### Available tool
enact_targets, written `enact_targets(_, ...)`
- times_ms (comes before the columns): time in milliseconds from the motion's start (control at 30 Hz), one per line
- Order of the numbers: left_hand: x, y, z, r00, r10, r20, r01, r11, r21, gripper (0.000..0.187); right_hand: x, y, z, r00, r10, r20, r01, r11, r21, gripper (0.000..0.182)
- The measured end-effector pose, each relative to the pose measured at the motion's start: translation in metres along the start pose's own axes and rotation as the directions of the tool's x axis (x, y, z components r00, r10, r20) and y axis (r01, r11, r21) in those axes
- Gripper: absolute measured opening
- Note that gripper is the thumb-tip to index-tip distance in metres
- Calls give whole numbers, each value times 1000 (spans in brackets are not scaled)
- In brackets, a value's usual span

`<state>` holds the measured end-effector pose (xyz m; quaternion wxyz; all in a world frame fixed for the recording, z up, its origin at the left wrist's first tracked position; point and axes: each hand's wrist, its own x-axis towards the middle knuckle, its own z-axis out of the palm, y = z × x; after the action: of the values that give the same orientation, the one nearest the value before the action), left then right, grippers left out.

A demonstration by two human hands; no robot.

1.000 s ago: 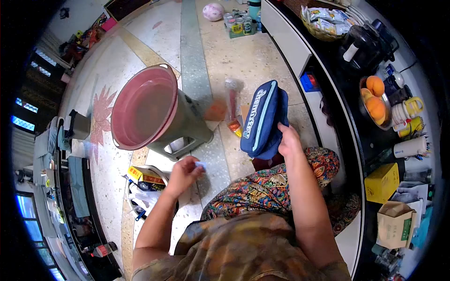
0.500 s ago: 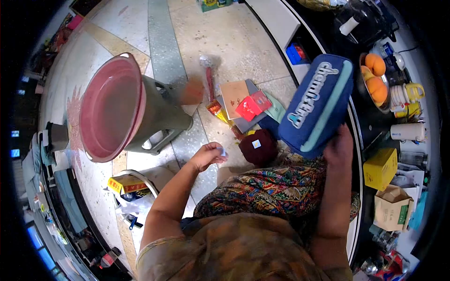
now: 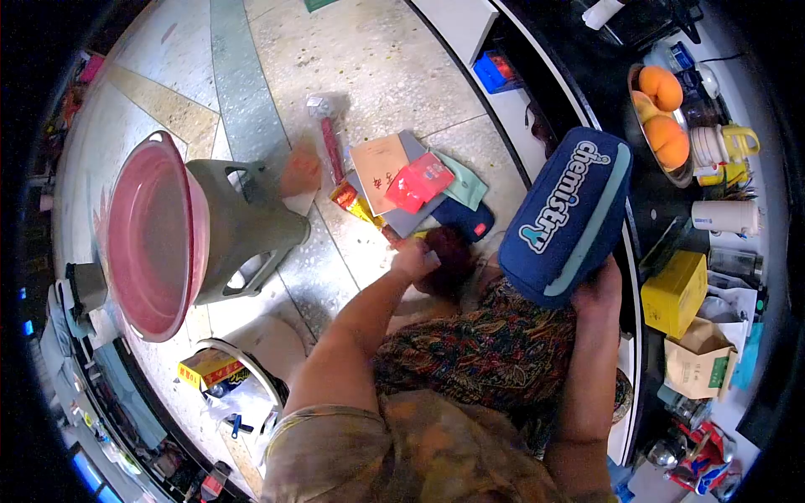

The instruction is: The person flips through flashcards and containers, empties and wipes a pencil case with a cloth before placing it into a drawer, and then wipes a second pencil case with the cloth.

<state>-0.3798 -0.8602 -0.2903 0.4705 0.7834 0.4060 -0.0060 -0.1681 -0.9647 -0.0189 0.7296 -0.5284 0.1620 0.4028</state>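
Navy case lies in the right hand, fingers curled; left hand, fingers nearly closed, apparently pinches a pale scrap.

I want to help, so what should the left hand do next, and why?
Maybe lower the small pale piece onto the dark red bundle, because the left hand holds it close there, while the right hand is busy with the blue pouch.
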Motion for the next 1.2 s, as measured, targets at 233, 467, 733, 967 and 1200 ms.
enact_targets(233,14,22,15,950,-300,88,266,924,276,40,6,2,-9,999,-10,36,9,999,31,35)
enact_targets(467,-3,-6,3,984,133,-118,-88,943,322,26,0,2,7,992,-48,115,43,998,42,34)
enact_targets(733,-132,17,-143,940,-322,114,289,571,-768,15,4,21,41,951,58,305,-75,996,45,27)
enact_targets(967,-311,19,-243,599,-507,-620,85,810,-581,13,-13,48,74,912,157,379,-74,972,-225,28)
enact_targets(1200,-435,-41,-235,60,-507,-860,399,802,-445,15,5,58,76,840,208,500,-65,955,-289,27)
